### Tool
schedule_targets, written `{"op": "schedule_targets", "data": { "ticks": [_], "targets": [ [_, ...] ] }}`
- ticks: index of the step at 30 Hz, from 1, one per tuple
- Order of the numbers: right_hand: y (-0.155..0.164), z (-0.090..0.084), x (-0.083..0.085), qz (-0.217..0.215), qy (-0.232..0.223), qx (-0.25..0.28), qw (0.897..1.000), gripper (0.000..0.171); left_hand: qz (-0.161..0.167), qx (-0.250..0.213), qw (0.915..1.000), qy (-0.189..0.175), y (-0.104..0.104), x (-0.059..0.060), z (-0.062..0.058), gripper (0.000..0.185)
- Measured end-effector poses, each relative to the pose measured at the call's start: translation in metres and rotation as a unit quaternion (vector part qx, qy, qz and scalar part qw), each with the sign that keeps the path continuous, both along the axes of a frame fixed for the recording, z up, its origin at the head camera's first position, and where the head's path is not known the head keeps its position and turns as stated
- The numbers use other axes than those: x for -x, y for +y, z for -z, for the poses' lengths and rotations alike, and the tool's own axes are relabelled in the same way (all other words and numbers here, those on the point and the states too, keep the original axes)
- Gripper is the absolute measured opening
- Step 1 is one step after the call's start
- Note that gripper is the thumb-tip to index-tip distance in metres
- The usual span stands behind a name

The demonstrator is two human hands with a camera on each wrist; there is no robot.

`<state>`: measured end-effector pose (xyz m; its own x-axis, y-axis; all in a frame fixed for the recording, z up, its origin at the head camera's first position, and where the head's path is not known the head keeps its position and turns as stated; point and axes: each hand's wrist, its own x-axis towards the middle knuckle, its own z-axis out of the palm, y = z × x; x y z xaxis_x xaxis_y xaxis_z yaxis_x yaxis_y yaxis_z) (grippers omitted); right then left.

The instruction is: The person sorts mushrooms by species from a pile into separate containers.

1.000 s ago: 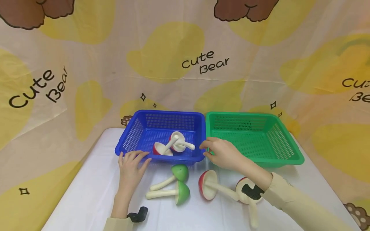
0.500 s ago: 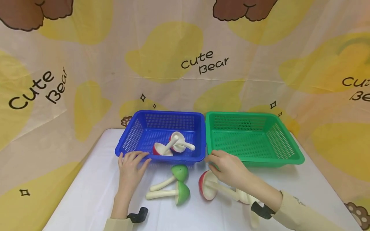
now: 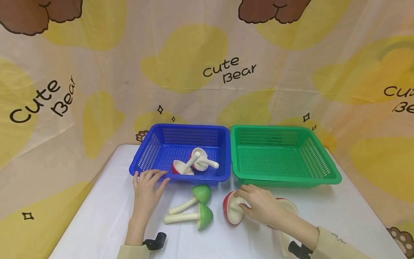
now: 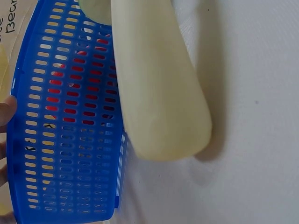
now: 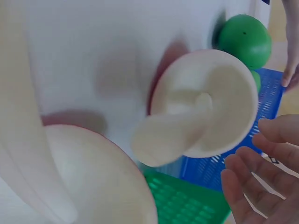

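My left hand [image 3: 147,190] rests with its fingertips on the front rim of the blue basket [image 3: 223,151]. In the left wrist view those fingertips touch the rim at the left edge. My right hand [image 3: 262,203] hovers beside a red-capped toy mushroom [image 3: 230,212], its fingers spread and loosely bent. The right wrist view shows nothing in that hand, with the mushroom's pale stem pointing towards the camera. Another red-capped mushroom [image 5: 103,182] lies partly hidden under my right forearm. Two green-capped mushrooms, one upper [image 3: 202,194] and one lower [image 3: 205,216], lie between my hands.
Inside the blue basket lie two red-capped mushrooms, one left [image 3: 178,167] and one right [image 3: 199,163]. A green basket [image 3: 310,181] stands against the blue one on its right. Both rest on a white-covered table [image 3: 97,216] before a printed cloth backdrop [image 3: 181,57].
My right hand has moved from beside the baskets' meeting rims down towards me, to the red-capped mushroom on the table. The left hand stays at the blue rim.
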<state>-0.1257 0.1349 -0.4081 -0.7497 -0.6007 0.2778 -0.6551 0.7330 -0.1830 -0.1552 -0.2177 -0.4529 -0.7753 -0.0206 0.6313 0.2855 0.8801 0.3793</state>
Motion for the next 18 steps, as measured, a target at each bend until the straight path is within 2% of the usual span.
{"op": "schedule_targets", "data": {
  "ticks": [4, 10, 18],
  "targets": [
    [0.001, 0.007, -0.002, 0.0, -0.021, -0.018, 1.0, 0.027, 0.001, 0.0, 1.0, 0.001, 0.0, 0.0, 0.0, 0.023],
    [0.003, 0.014, -0.004, -0.008, -0.027, -0.035, 0.999, 0.032, 0.001, 0.001, 1.0, 0.006, -0.001, 0.0, 0.001, 0.023],
    [0.009, 0.021, -0.007, -0.03, -0.03, -0.031, 0.999, 0.024, -0.001, 0.006, 1.0, 0.004, -0.001, 0.0, 0.001, 0.023]
  ]
}}
